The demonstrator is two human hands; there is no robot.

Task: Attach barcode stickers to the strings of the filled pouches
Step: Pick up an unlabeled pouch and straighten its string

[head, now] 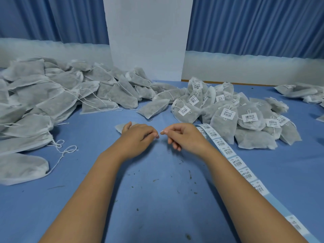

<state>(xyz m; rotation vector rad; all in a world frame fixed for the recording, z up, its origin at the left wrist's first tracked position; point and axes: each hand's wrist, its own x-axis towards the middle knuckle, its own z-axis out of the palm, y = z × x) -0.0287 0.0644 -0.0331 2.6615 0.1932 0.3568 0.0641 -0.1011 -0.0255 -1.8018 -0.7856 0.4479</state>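
Note:
One filled white pouch (pixel 120 127) lies flat on the blue table, mostly hidden under my left hand (pixel 138 135). That hand's thumb and forefinger are pinched together at its right side. My right hand (pixel 182 135) faces it a finger's width away, also pinching with thumb and forefinger. The pouch's thin string between the two pinches is too fine to make out. A strip of barcode stickers (pixel 236 161) runs from beside my right wrist to the table's near right edge.
A heap of unlabelled pouches (pixel 52 100) with loose strings fills the left of the blue table (pixel 157 190). A heap of labelled pouches (pixel 245 118) lies right of my hands. More pouches (pixel 301 92) sit far right. A white pillar (pixel 147 41) stands behind.

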